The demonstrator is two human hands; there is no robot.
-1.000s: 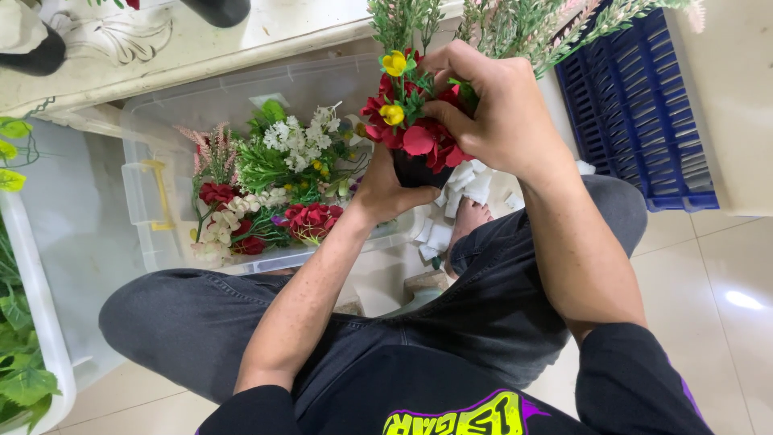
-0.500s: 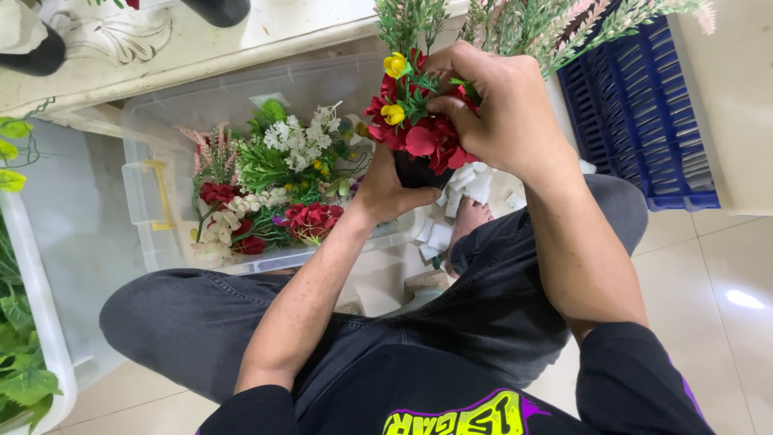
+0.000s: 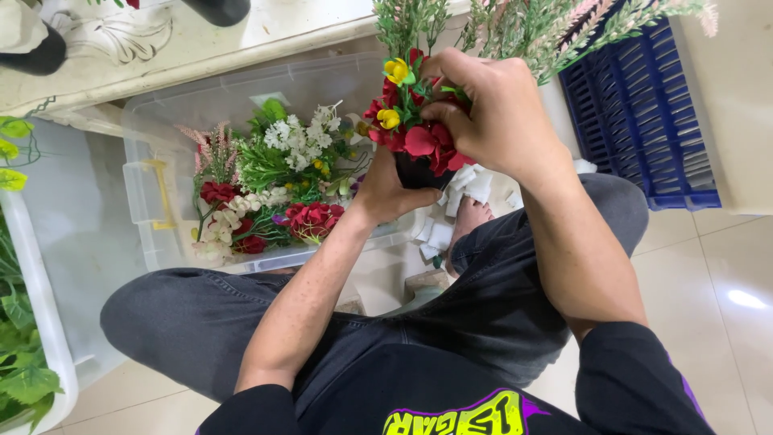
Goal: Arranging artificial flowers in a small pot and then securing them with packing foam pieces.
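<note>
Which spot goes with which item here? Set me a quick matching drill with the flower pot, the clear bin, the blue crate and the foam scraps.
Things:
1. small dark flower pot
2. clear plastic bin
3. blue slatted crate
4. white foam scraps

Places:
A. on the floor between the legs, under the pot
B. gripped from below by the left hand, the right hand on its red and yellow blooms
C. far right, beside the right knee
D. left of the pot, filled with loose artificial flowers

Pairs: 1-B, 2-D, 3-C, 4-A
</note>
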